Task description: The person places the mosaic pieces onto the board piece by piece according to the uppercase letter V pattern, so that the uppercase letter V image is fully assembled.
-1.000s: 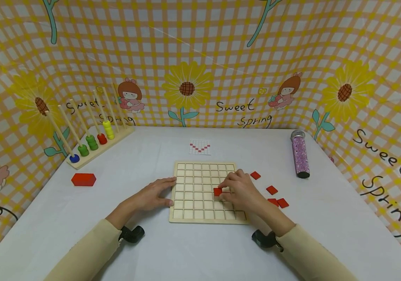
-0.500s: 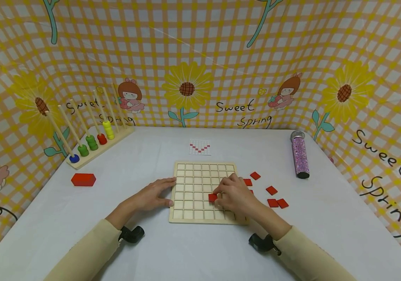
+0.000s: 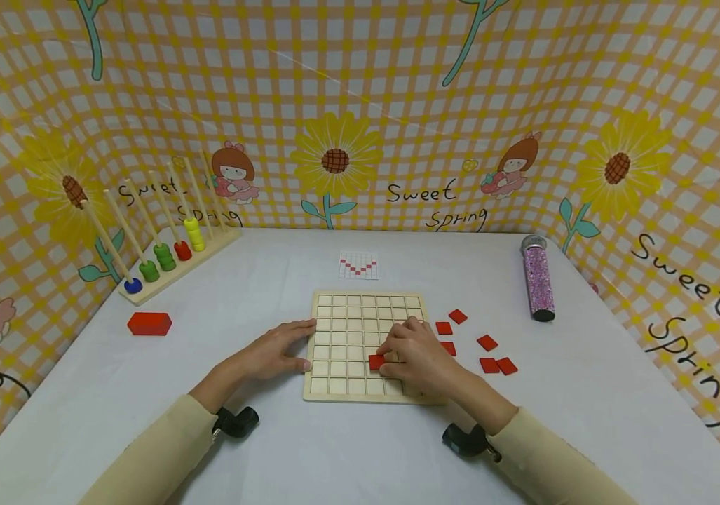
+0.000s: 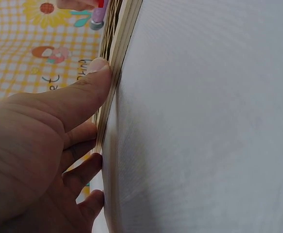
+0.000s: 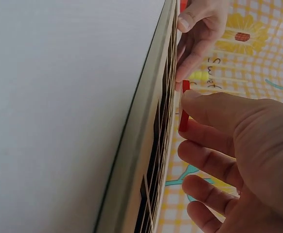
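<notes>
A wooden grid board (image 3: 334, 351) lies flat in the middle of the white table. My left hand (image 3: 271, 351) rests at the board's left edge, thumb and fingertips against its side, as the left wrist view also shows. Between the thumb and index finger of my right hand (image 3: 419, 354) a red square tile (image 3: 376, 362) is pinched, close over the grid's lower middle cells. In the right wrist view the pinched tile (image 5: 184, 107) stands edge-on beside the board's surface. The right hand hides part of the board's right side.
Several loose red tiles (image 3: 488, 342) lie right of the board. A printed pattern card (image 3: 358, 265) lies behind it. A glittery pink microphone (image 3: 539, 280) is at the back right; a bead abacus (image 3: 177, 263) and a red block (image 3: 149, 324) are at the left.
My right hand has moved left and toward me over the board with the red tile, uncovering loose tiles at the right. The left hand has stayed in place.
</notes>
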A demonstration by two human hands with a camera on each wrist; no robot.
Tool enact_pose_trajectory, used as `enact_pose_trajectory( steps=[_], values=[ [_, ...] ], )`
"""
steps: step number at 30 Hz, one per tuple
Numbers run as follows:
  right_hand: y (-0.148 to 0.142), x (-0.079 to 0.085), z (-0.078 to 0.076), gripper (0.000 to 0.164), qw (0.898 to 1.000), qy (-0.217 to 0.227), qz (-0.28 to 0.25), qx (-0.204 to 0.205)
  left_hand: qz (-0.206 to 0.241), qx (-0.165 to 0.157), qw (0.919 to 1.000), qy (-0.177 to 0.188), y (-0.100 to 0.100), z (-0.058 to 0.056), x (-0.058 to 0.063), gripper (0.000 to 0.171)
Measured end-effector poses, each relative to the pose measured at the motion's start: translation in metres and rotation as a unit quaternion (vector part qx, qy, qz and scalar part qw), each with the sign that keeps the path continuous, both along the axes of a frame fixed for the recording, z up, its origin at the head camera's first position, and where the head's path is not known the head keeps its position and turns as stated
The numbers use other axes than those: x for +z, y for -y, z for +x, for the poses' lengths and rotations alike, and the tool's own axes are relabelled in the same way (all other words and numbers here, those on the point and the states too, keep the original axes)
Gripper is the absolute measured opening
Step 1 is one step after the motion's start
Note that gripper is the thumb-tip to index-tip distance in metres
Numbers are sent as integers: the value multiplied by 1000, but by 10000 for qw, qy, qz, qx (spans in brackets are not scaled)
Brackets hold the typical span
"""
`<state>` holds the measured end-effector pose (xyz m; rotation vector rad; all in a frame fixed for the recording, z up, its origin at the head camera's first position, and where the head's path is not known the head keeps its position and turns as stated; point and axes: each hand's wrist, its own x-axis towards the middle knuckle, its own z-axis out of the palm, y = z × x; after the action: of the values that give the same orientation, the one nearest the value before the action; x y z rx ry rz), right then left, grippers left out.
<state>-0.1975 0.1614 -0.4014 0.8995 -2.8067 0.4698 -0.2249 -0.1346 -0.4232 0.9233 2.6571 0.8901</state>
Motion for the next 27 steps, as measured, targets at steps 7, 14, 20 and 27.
enact_pose_trajectory(
  steps=[7,14,20,27],
  values=[
    [2,-2,2,19,9998,-116,30,126,18,4,10000,-5,0,1,0,68],
    [3,-2,2,19,9999,-15,133,78,33,-5,10000,-13,0,1,0,68],
    [2,-3,2,19,9996,-96,199,168,24,-21,10000,-27,0,1,0,68],
    [3,-3,3,19,9996,-68,224,163,36,-11,10000,-32,0,1,0,68]
  ],
)
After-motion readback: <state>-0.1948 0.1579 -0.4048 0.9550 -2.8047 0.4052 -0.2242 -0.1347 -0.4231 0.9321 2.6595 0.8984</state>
